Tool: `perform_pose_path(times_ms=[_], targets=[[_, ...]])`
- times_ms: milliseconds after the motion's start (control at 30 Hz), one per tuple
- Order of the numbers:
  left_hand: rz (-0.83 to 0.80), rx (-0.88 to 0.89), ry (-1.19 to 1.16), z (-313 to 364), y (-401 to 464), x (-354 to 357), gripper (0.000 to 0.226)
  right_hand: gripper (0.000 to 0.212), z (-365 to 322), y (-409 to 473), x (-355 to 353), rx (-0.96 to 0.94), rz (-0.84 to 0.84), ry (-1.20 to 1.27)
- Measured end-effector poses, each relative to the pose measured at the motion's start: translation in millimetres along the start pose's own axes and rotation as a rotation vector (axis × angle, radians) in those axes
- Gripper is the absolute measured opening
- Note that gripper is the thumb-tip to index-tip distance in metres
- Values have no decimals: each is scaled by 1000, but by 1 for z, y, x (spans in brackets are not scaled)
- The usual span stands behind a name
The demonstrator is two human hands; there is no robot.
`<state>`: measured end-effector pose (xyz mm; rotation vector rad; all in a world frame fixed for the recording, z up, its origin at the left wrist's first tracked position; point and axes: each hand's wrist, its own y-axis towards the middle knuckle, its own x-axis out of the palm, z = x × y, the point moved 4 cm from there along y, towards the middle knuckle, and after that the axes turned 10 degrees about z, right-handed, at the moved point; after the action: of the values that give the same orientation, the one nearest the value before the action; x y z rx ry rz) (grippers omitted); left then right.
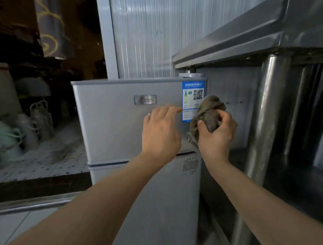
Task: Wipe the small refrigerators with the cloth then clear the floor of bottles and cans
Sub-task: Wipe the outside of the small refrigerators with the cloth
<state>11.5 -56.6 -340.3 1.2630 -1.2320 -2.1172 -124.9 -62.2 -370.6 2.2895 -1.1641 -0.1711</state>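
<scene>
A crumpled grey-brown cloth [207,115] is gripped by the curled fingers [202,126] of the right hand [216,135], with the bundle pressed against the blue energy label [193,100] at the upper door's right edge. Just left of it, the left hand [160,134] is held with fingers nearly straight and nothing in them, tips at the door of the small silver two-door refrigerator [118,122]. To the right of the cloth, a stainless steel table [266,36] is seen, its round leg close by.
</scene>
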Motion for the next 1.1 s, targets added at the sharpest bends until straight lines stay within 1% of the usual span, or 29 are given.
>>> perform_pose_path(times_ms=[67, 167, 267, 367, 433, 567, 700, 767, 867, 967, 1100], targets=[[39, 74, 52, 11, 19, -4, 62, 46, -9, 16, 10, 44, 14, 57], [66, 125, 118, 19, 49, -6, 63, 46, -19, 42, 22, 95, 34, 107], [63, 111, 206, 15, 68, 2, 69, 40, -22, 65, 40, 75, 0, 108], [47, 81, 236, 10, 73, 12, 71, 30, -22, 81, 58, 85, -44, 106], [77, 104, 256, 7, 72, 14, 71, 28, -23, 88, 65, 99, -61, 98], [155, 136, 246, 3, 70, 22, 70, 34, -15, 95, 77, 9, -100, 65], [227, 140, 207, 1, 69, 31, 69, 36, -4, 96, 84, -52, -86, 69], [248, 158, 207, -2, 69, 35, 71, 36, 3, 92, 85, -60, -53, 56], [235, 181, 226, -5, 68, 39, 75, 33, 20, 80, 82, -59, 1, 32], [198, 200, 243, -6, 68, 39, 79, 31, 33, 72, 78, -66, 10, 4], [166, 299, 299, -13, 45, 54, 72, 32, 39, 64, 72, -71, 5, -14]])
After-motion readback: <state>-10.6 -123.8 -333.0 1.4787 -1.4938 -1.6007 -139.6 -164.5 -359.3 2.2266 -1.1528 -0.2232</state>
